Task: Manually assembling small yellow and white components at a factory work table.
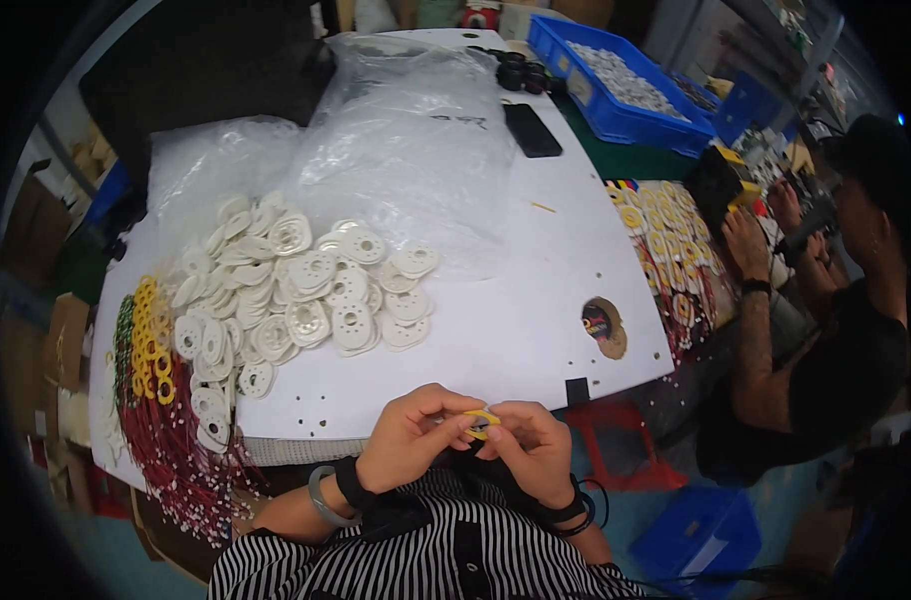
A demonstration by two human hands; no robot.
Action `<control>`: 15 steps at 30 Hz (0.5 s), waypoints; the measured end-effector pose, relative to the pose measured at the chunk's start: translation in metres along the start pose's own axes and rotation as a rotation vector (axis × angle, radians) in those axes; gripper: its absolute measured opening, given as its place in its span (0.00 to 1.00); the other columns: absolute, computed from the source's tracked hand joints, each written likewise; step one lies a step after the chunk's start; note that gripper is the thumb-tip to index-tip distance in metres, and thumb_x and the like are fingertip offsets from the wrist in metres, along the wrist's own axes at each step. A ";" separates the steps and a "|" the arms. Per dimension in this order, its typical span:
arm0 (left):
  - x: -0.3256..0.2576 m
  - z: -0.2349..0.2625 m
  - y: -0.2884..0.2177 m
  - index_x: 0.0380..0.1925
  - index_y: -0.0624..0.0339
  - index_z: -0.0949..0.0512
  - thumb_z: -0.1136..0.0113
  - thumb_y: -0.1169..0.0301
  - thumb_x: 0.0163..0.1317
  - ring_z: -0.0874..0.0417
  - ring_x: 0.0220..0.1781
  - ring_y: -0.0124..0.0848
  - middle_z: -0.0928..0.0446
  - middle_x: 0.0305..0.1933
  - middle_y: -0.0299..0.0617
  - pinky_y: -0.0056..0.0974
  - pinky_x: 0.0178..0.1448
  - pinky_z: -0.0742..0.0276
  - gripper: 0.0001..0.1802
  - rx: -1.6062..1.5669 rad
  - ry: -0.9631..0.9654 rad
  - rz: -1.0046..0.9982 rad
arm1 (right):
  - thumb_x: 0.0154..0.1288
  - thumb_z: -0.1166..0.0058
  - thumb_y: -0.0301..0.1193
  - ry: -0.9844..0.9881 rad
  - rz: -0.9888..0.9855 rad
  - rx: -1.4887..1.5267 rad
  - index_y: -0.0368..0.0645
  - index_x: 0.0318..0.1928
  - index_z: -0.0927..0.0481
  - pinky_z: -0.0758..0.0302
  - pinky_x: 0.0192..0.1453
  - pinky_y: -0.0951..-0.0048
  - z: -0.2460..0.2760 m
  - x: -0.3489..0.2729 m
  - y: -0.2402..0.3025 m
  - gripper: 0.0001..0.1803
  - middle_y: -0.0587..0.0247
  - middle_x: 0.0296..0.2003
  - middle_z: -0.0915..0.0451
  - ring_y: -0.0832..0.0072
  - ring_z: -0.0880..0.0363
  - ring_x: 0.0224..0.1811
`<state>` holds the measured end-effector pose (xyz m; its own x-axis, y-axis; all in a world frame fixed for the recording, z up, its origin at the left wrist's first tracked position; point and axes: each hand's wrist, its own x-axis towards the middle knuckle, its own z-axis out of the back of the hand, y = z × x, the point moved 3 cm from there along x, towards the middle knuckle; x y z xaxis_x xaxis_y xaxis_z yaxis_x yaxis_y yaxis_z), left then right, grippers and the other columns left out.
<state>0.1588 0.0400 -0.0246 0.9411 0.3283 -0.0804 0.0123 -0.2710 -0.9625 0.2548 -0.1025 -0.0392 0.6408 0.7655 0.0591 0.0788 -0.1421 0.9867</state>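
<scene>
Just past the near edge of the white table, my left hand [419, 432] and my right hand [529, 446] meet in front of my striped top. Between the fingertips of both is a small yellow ring-shaped part [484, 421], mostly covered by fingers. To the left on the table lies a heap of white plastic discs [311, 270] with holes. Beside the heap, yellow rings [148, 345] are stacked in rows, with dark red wires [181, 460] ending in small white tips hanging over the edge.
Clear plastic bags [401, 150] lie behind the heap. A black phone [532, 131] and a blue crate [626, 85] of small white parts are at the far right. A co-worker [821, 350] sits right, by more yellow-ringed parts [666, 225]. The table has a round hole [613, 345].
</scene>
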 end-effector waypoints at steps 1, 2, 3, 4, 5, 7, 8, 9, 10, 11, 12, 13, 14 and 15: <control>-0.001 -0.001 -0.002 0.49 0.68 0.22 0.44 0.77 0.67 0.18 0.39 0.26 0.23 0.42 0.43 0.28 0.43 0.18 0.12 0.028 0.008 -0.019 | 0.67 0.45 0.22 0.008 0.011 -0.014 0.32 0.51 0.25 0.18 0.36 0.81 0.000 0.001 0.000 0.13 0.55 0.36 0.16 0.78 0.16 0.33; -0.002 0.000 -0.007 0.48 0.66 0.21 0.44 0.77 0.67 0.18 0.39 0.25 0.25 0.42 0.42 0.27 0.43 0.18 0.11 0.069 -0.001 -0.044 | 0.66 0.44 0.22 0.016 -0.004 -0.010 0.31 0.50 0.24 0.18 0.36 0.81 -0.001 0.003 0.000 0.13 0.55 0.36 0.16 0.78 0.16 0.33; -0.003 0.001 -0.009 0.48 0.66 0.21 0.44 0.77 0.67 0.18 0.39 0.25 0.25 0.42 0.42 0.27 0.43 0.18 0.11 0.073 -0.021 -0.048 | 0.66 0.44 0.22 0.036 -0.005 -0.004 0.31 0.50 0.24 0.18 0.36 0.81 -0.003 0.006 0.000 0.13 0.55 0.36 0.16 0.78 0.16 0.33; -0.004 0.002 -0.012 0.48 0.66 0.21 0.44 0.77 0.66 0.19 0.39 0.25 0.25 0.42 0.42 0.27 0.43 0.18 0.12 0.144 -0.034 -0.068 | 0.66 0.44 0.22 0.044 -0.004 -0.029 0.31 0.50 0.24 0.18 0.36 0.81 -0.004 0.009 -0.001 0.13 0.55 0.36 0.16 0.77 0.16 0.33; -0.006 0.003 -0.014 0.48 0.66 0.21 0.44 0.77 0.66 0.19 0.39 0.26 0.25 0.42 0.43 0.27 0.43 0.17 0.12 0.215 -0.046 -0.087 | 0.66 0.44 0.22 0.051 -0.004 -0.055 0.31 0.49 0.23 0.18 0.36 0.81 -0.005 0.011 -0.001 0.12 0.55 0.35 0.16 0.77 0.16 0.33; -0.007 0.006 -0.017 0.49 0.65 0.21 0.44 0.77 0.66 0.19 0.39 0.25 0.25 0.42 0.43 0.27 0.43 0.18 0.12 0.238 -0.059 -0.109 | 0.66 0.44 0.22 0.073 0.031 -0.034 0.31 0.48 0.23 0.19 0.36 0.80 -0.007 0.015 -0.002 0.12 0.55 0.35 0.16 0.77 0.16 0.32; -0.008 0.006 -0.019 0.49 0.65 0.21 0.43 0.77 0.66 0.19 0.39 0.25 0.24 0.41 0.42 0.26 0.43 0.18 0.12 0.257 -0.057 -0.127 | 0.66 0.44 0.22 0.080 0.064 -0.017 0.31 0.48 0.23 0.19 0.36 0.80 -0.008 0.017 -0.003 0.11 0.55 0.35 0.16 0.77 0.16 0.32; -0.008 0.008 -0.021 0.49 0.65 0.21 0.43 0.77 0.66 0.19 0.39 0.25 0.24 0.41 0.42 0.26 0.43 0.18 0.12 0.261 -0.066 -0.128 | 0.66 0.44 0.22 0.088 0.065 -0.012 0.31 0.48 0.23 0.19 0.36 0.80 -0.009 0.018 -0.004 0.11 0.55 0.35 0.16 0.77 0.16 0.32; -0.007 0.009 -0.026 0.50 0.63 0.21 0.43 0.76 0.66 0.19 0.39 0.25 0.23 0.40 0.42 0.27 0.42 0.19 0.13 0.372 -0.052 -0.118 | 0.67 0.45 0.22 0.086 0.085 -0.014 0.31 0.47 0.22 0.19 0.35 0.80 -0.010 0.020 -0.004 0.10 0.56 0.34 0.16 0.78 0.16 0.31; -0.006 0.010 -0.031 0.50 0.61 0.21 0.42 0.76 0.65 0.18 0.38 0.26 0.22 0.38 0.42 0.28 0.41 0.19 0.13 0.482 -0.039 -0.106 | 0.67 0.45 0.22 0.083 0.105 -0.016 0.31 0.47 0.22 0.19 0.35 0.81 -0.011 0.021 -0.003 0.10 0.56 0.34 0.16 0.78 0.16 0.31; -0.004 0.014 -0.039 0.50 0.61 0.21 0.42 0.76 0.65 0.18 0.38 0.26 0.22 0.38 0.42 0.28 0.41 0.19 0.13 0.485 -0.042 -0.107 | 0.67 0.45 0.22 0.087 0.107 -0.014 0.31 0.47 0.22 0.19 0.35 0.81 -0.011 0.021 -0.003 0.10 0.56 0.34 0.16 0.78 0.16 0.31; -0.001 0.020 -0.051 0.51 0.59 0.20 0.41 0.75 0.64 0.18 0.37 0.28 0.22 0.36 0.42 0.30 0.39 0.21 0.14 0.676 -0.127 -0.167 | 0.67 0.45 0.22 0.069 0.106 -0.031 0.31 0.46 0.22 0.20 0.34 0.81 -0.008 0.021 -0.003 0.10 0.57 0.33 0.17 0.79 0.17 0.30; 0.002 0.028 -0.062 0.51 0.56 0.20 0.40 0.74 0.63 0.18 0.36 0.29 0.21 0.35 0.42 0.32 0.38 0.22 0.15 0.868 -0.211 -0.229 | 0.67 0.45 0.22 0.050 0.106 -0.048 0.30 0.46 0.22 0.20 0.33 0.81 -0.006 0.020 -0.004 0.09 0.57 0.32 0.17 0.80 0.18 0.29; 0.007 0.041 -0.069 0.52 0.53 0.20 0.39 0.74 0.60 0.19 0.34 0.36 0.21 0.34 0.43 0.35 0.37 0.24 0.18 1.049 -0.293 -0.299 | 0.67 0.45 0.22 0.044 0.109 -0.049 0.30 0.46 0.22 0.20 0.33 0.81 -0.003 0.021 -0.004 0.09 0.57 0.32 0.17 0.80 0.18 0.29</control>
<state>0.1507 0.0985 0.0302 0.8310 0.4893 0.2647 -0.1956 0.7024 -0.6844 0.2658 -0.0837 -0.0410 0.6089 0.7743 0.1724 -0.0279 -0.1963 0.9801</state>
